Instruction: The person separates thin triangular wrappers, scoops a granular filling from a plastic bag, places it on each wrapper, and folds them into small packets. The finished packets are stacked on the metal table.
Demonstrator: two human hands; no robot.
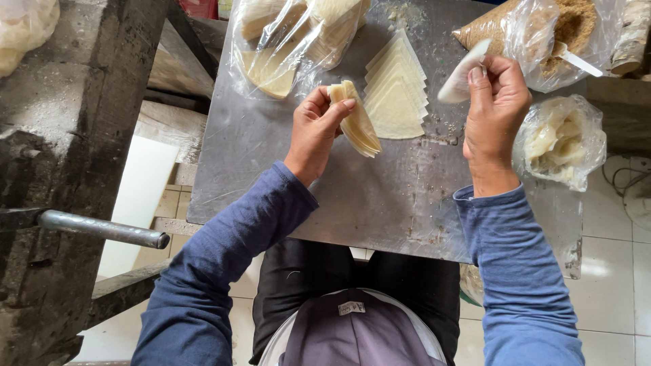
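Note:
My left hand [317,129] grips a small stack of pale triangular dough wrappers [357,122] and holds it just above the metal table [380,196]. My right hand [496,102] holds up a single thin white wrapper [460,80] near a clear bag. A fanned row of overlapping triangular wrappers [396,91] lies flat on the table between my hands.
A clear bag of brown crumbs [536,30] with a white scoop handle [576,59] sits at the far right. A bag of pale dough scraps [561,139] lies right of my right wrist. A bag of wrappers [291,41] rests at the far left. A metal pipe [102,229] juts out at left.

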